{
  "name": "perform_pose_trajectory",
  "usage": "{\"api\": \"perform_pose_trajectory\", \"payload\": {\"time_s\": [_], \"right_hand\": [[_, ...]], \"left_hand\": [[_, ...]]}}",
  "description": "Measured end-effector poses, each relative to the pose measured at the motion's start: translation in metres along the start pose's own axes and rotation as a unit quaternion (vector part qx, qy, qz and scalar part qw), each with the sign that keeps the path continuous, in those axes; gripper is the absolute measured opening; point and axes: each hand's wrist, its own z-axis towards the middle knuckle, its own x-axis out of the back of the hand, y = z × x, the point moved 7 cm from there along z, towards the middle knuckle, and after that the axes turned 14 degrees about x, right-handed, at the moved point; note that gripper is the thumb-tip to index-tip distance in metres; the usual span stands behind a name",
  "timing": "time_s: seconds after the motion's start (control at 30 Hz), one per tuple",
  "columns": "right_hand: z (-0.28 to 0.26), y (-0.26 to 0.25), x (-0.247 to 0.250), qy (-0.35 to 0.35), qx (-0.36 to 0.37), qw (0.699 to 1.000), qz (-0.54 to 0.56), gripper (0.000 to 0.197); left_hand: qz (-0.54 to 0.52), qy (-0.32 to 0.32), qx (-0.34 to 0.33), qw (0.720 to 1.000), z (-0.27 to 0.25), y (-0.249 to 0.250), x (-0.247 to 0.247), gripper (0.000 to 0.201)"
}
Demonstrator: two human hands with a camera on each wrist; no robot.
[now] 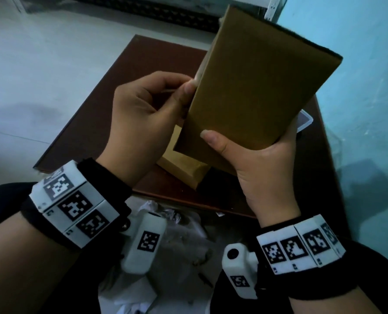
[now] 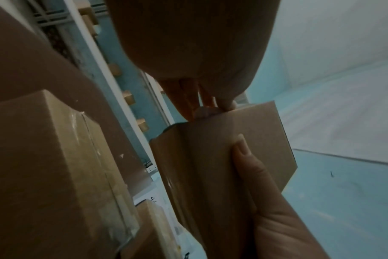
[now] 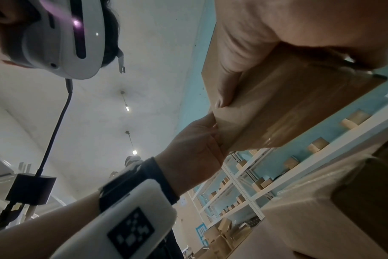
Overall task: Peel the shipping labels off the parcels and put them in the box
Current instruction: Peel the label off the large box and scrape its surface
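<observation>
A flat brown parcel [image 1: 256,87] is held up, tilted, over a dark brown table [image 1: 111,114]. My right hand [image 1: 240,152] grips its lower end, thumb [image 2: 244,150] on the near face and fingers behind. My left hand [image 1: 187,89] pinches the parcel's left edge between thumb and fingertips [image 2: 226,105], where a pale strip shows. I cannot tell whether that strip is a label. The near face is plain brown. In the right wrist view the parcel [image 3: 288,108] sits under the right palm, and the left hand [image 3: 195,140] nips its corner.
A second tan parcel [image 1: 184,168] lies on the table under the hands. A white container [image 1: 304,123] peeks out behind the held parcel. Crumpled white paper [image 1: 177,223] lies below the table's near edge. Large cartons [image 2: 44,166] and shelves [image 3: 244,189] stand nearby.
</observation>
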Motion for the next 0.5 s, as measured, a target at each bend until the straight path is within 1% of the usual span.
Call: {"api": "perform_pose_trajectory", "payload": {"time_s": [0.07, 0.1, 0.17, 0.2, 0.23, 0.3, 0.33, 0.4, 0.43, 0.5], "right_hand": [[0.000, 0.002, -0.001, -0.012, 0.011, 1.000, -0.019, 0.131], [0.001, 0.003, 0.000, -0.015, 0.017, 0.999, -0.028, 0.132], [0.002, 0.005, 0.001, -0.018, 0.015, 0.999, -0.027, 0.132], [0.001, 0.006, 0.001, -0.017, 0.010, 1.000, -0.016, 0.131], [0.001, 0.007, 0.000, -0.020, 0.010, 1.000, -0.013, 0.131], [-0.002, 0.006, -0.003, -0.035, 0.029, 0.998, -0.051, 0.130], [-0.003, 0.005, -0.005, -0.046, 0.042, 0.995, -0.074, 0.127], [-0.005, 0.004, -0.009, -0.056, 0.053, 0.992, -0.096, 0.113], [-0.005, 0.004, -0.008, -0.053, 0.057, 0.992, -0.099, 0.107], [-0.002, 0.002, -0.005, -0.037, 0.069, 0.994, -0.076, 0.100]], "left_hand": [[0.037, 0.022, -0.030, 0.999, -0.002, 0.001, 0.001, 0.013], [0.037, 0.028, -0.031, 0.998, -0.002, 0.000, 0.001, 0.013], [-0.007, 0.025, -0.011, 1.000, -0.003, -0.003, 0.001, 0.017], [-0.021, 0.026, -0.015, 0.999, -0.003, -0.001, 0.002, 0.019], [-0.013, 0.029, -0.029, 0.999, -0.002, 0.001, 0.004, 0.021], [0.043, 0.032, -0.076, 0.996, -0.002, 0.009, 0.005, 0.025], [0.061, 0.029, -0.102, 0.992, -0.003, 0.012, 0.004, 0.024], [0.065, 0.025, -0.134, 0.989, -0.006, 0.018, 0.002, 0.018], [0.063, 0.027, -0.145, 0.987, -0.007, 0.020, 0.001, 0.017], [0.064, 0.032, -0.158, 0.985, -0.010, 0.022, -0.001, 0.017]]}}
